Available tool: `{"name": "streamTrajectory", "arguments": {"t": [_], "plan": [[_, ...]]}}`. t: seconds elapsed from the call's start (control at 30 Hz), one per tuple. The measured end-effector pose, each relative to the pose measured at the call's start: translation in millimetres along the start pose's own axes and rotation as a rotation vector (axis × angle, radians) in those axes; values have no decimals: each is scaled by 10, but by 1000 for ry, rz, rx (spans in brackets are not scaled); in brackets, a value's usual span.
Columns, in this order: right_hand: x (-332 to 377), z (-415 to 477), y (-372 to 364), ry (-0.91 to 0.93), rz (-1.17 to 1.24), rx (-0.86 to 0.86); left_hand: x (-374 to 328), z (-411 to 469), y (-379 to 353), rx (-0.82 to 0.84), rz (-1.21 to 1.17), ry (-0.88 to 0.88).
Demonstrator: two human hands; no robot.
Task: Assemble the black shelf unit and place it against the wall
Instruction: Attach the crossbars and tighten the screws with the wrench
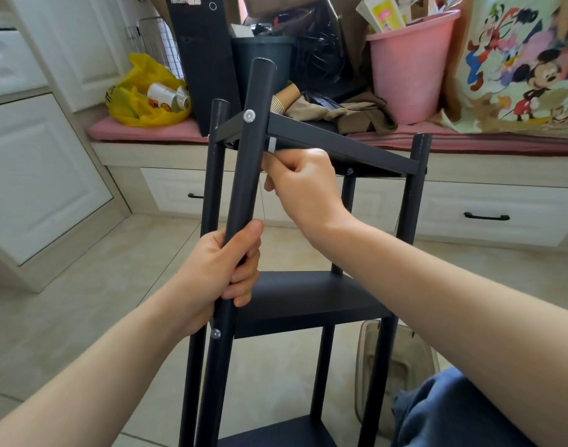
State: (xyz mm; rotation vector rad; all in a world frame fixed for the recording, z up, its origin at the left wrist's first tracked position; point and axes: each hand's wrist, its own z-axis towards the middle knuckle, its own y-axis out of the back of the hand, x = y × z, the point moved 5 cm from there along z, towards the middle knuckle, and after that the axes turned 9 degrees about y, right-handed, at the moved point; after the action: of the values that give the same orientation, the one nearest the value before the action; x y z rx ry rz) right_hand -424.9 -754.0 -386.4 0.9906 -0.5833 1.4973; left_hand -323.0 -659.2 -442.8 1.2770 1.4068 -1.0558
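The black shelf unit [308, 298] stands on the tiled floor in front of me, with round black posts and flat black shelves. My left hand [221, 269] grips the nearest post [247, 175] at mid height. A silver screw head [249, 116] shows on that post where the tilted top shelf [334, 141] meets it. My right hand [303, 185] is curled under the top shelf's near corner and pinches a small white piece [272, 145] against the post. A second screw head [215, 333] sits lower on the post.
A window bench with a pink cushion [147, 130] runs behind, holding a yellow bag [140, 95], a black box [202, 53], a pink bucket [411, 66] and a cartoon-print bag [517, 69]. White cabinets [34, 175] stand left. A clear container [395, 362] lies on the floor right, by my blue-clad knee [453, 414].
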Motion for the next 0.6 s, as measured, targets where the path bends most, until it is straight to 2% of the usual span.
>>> {"name": "streamTrajectory", "arguments": {"t": [0.4, 0.6], "plan": [[-61, 53, -205, -88, 146, -66, 27, 103, 175, -14, 74, -14], [-59, 112, -344, -4, 140, -158, 35, 122, 209, 3, 77, -30]]}}
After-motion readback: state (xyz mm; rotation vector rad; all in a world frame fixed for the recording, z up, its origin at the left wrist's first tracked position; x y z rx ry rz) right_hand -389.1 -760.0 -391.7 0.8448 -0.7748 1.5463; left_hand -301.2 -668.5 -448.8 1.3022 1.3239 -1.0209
